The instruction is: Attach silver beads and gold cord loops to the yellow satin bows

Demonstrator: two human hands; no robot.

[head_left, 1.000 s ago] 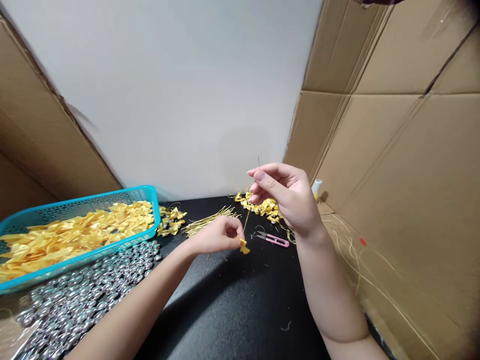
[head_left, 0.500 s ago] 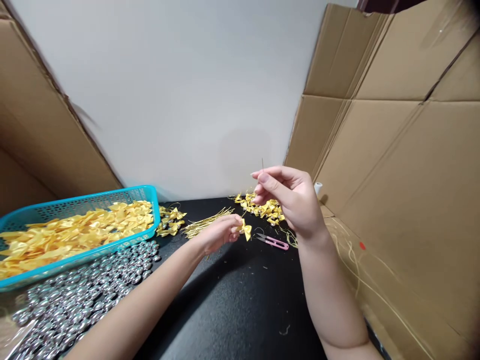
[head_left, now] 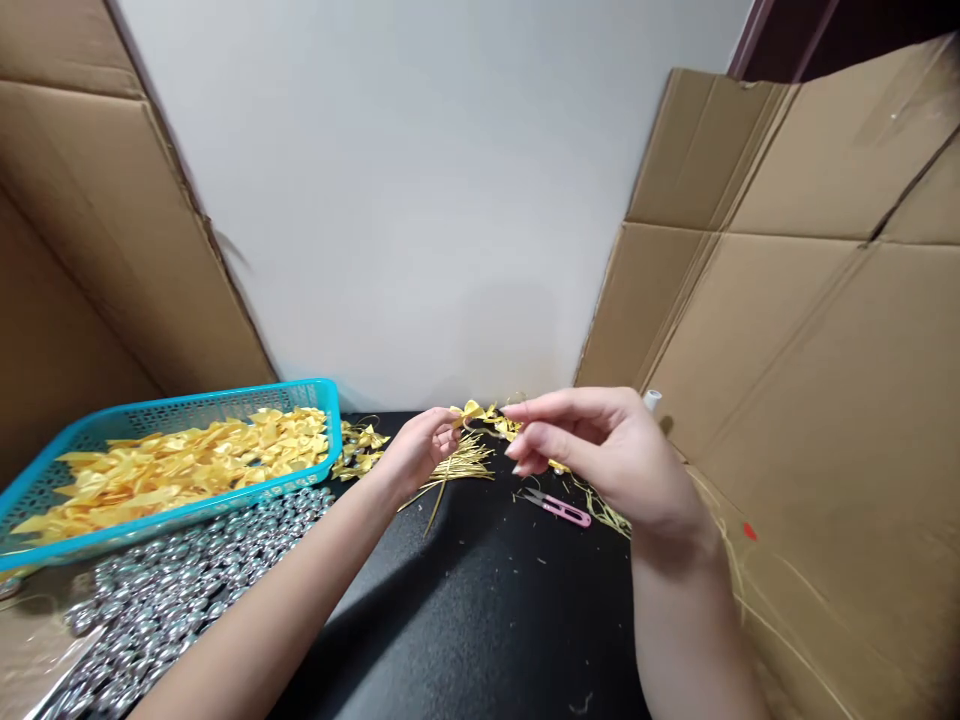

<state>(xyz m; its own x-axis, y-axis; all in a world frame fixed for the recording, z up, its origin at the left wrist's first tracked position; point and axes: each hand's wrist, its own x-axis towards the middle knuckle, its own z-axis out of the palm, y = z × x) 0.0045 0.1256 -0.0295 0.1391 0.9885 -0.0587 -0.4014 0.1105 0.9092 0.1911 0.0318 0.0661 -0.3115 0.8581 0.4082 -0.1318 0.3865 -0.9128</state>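
My left hand (head_left: 424,448) pinches a yellow ribbon bow (head_left: 471,410) between thumb and fingertips, above the black tabletop (head_left: 480,620). A gold cord (head_left: 437,505) trails beneath that hand. To the right, my right hand (head_left: 611,445) hovers with thumb and forefinger apart, and I see nothing between them. Behind the hands lies a bundle of gold cords (head_left: 471,460). Pink-handled thread snips (head_left: 562,508) rest on the table below my right fingertips. More yellow bows at the back are partly hidden by my right hand.
A turquoise basket (head_left: 334,425) of yellow bows stands at the left. Many silver beads (head_left: 202,560) spread in front of it. Several finished-looking bows (head_left: 364,450) lie beside the basket. Cardboard panels (head_left: 810,330) and a white wall (head_left: 420,200) enclose the table. Loose pale thread (head_left: 611,515) lies right.
My right hand has come lower and its fingers have parted; the thin needle seen upright in them before is out of sight. My left hand has raised and turned the bow. The view has shifted.
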